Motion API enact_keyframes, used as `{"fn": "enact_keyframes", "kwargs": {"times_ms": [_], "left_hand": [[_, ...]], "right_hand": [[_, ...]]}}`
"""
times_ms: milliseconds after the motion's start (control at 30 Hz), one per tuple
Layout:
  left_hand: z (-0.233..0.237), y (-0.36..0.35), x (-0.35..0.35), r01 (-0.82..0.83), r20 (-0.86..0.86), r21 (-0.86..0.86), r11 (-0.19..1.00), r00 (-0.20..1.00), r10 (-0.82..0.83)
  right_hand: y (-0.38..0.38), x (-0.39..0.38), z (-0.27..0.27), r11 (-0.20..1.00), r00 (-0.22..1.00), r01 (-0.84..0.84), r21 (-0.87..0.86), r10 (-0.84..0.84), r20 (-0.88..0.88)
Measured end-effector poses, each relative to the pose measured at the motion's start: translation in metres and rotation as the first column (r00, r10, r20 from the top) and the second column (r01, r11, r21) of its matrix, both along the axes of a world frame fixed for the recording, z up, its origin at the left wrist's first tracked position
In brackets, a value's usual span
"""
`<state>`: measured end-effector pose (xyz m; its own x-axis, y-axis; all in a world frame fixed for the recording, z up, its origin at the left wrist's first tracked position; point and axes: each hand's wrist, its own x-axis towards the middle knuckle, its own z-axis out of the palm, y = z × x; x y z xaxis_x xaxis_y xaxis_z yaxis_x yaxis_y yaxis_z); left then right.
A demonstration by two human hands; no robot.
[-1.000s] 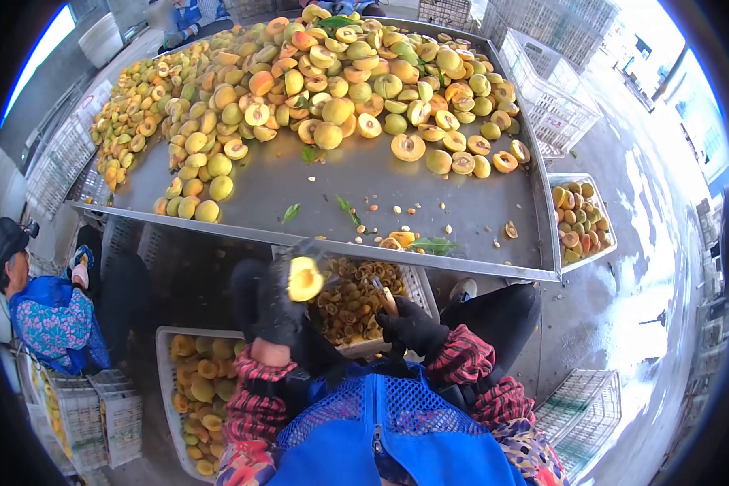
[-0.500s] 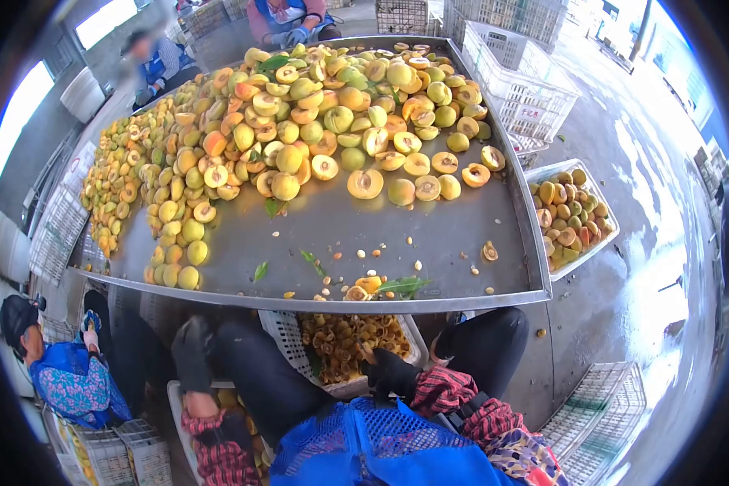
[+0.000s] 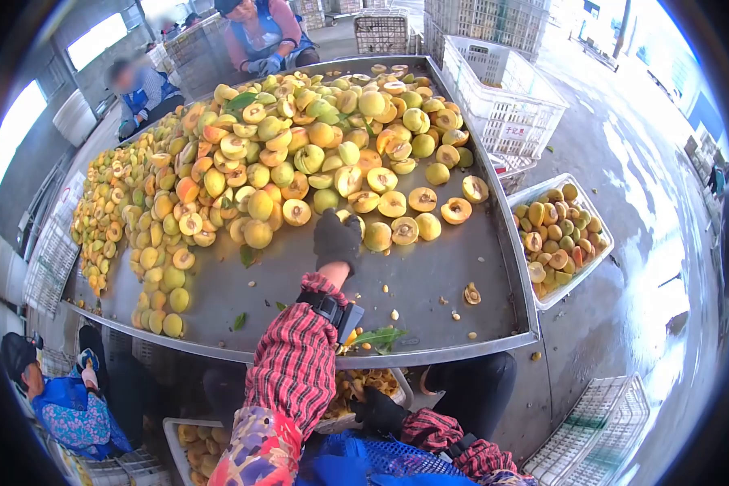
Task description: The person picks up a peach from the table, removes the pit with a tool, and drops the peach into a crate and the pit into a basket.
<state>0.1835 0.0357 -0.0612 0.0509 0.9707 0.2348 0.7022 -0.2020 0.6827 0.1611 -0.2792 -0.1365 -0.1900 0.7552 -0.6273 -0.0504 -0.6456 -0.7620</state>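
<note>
My left hand [image 3: 338,243], in a dark glove, reaches out over the metal table with its fingers curled down on a peach half [image 3: 343,215] at the near edge of the pile. Most of that half is hidden under the glove. Around it lie other halved peaches [image 3: 405,231] with cut faces up and whole yellow-green ones [image 3: 257,235]. My right hand [image 3: 381,411], also dark-gloved, is low in front of my lap, beside a crate of fruit scraps [image 3: 356,387]. It looks closed; what it holds, if anything, cannot be made out.
The metal table [image 3: 429,283] has a raised rim, with loose kernels and green leaves [image 3: 378,338] on it. A crate of peaches [image 3: 571,231] stands at its right. White crates [image 3: 502,97] are stacked behind. Co-workers [image 3: 259,40] sit at the far side and lower left.
My left hand has moved from beside my left knee up and forward onto the peach half. My right hand stays low by the scrap crate. The view has tilted upward.
</note>
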Motion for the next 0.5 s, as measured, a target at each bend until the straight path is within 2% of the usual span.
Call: {"fn": "enact_keyframes", "kwargs": {"times_ms": [33, 67, 133, 200, 233, 267, 300, 367, 400, 433, 467, 500], "left_hand": [[-0.007, 0.001, 0.003, 0.011, 0.09, 0.039, 0.999, 0.996, -0.014], [-0.017, 0.005, 0.004, 0.076, 0.163, 0.132, 0.988, 0.982, -0.098], [-0.02, 0.004, -0.004, 0.17, 0.346, 0.038, 0.985, 0.922, -0.172], [-0.017, 0.003, -0.016, 0.262, 0.55, -0.084, 0.961, 0.817, -0.174], [-0.011, 0.002, -0.028, 0.393, 0.724, -0.228, 0.891, 0.68, -0.115], [-0.008, -0.005, -0.044, 0.526, 0.911, -0.303, 0.795, 0.405, 0.079], [0.012, -0.022, -0.062, 0.663, 0.942, -0.303, 0.684, 0.102, 0.318], [0.029, -0.045, -0.098, 0.744, 0.881, -0.196, 0.638, -0.153, 0.448], [0.029, -0.057, -0.115, 0.755, 0.869, -0.131, 0.643, -0.224, 0.44], [0.035, -0.071, -0.129, 0.741, 0.904, -0.134, 0.658, -0.18, 0.387], [0.043, -0.088, -0.143, 0.726, 0.933, -0.139, 0.674, -0.133, 0.335], [0.053, -0.104, -0.154, 0.71, 0.955, -0.143, 0.689, -0.083, 0.283]], "right_hand": [[0.001, 0.0, 0.0, 1.0, 1.0, 0.015, 0.013, -0.015, -0.004], [-0.001, -0.001, -0.008, 1.0, 1.0, -0.01, 0.02, 0.011, -0.023], [-0.003, -0.004, -0.021, 0.997, 0.996, -0.06, 0.039, 0.062, -0.058], [-0.005, -0.005, -0.018, 0.992, 0.997, -0.073, 0.107, 0.07, 0.029], [-0.005, -0.006, -0.01, 0.987, 0.995, -0.08, 0.14, 0.071, 0.073], [-0.004, -0.003, 0.001, 0.991, 0.997, -0.072, 0.117, 0.069, 0.037], [-0.004, 0.001, 0.014, 0.993, 0.998, -0.069, 0.093, 0.069, 0.001], [-0.002, 0.008, 0.037, 0.997, 0.996, -0.056, 0.044, 0.058, -0.065], [-0.001, 0.011, 0.047, 0.999, 0.995, -0.046, 0.018, 0.047, -0.092], [0.0, 0.013, 0.054, 0.999, 0.992, -0.039, -0.007, 0.038, -0.118], [0.0, 0.011, 0.06, 0.997, 0.99, 0.006, 0.08, 0.005, -0.143], [0.001, 0.012, 0.068, 0.987, 0.994, -0.016, 0.157, 0.033, -0.108]]}}
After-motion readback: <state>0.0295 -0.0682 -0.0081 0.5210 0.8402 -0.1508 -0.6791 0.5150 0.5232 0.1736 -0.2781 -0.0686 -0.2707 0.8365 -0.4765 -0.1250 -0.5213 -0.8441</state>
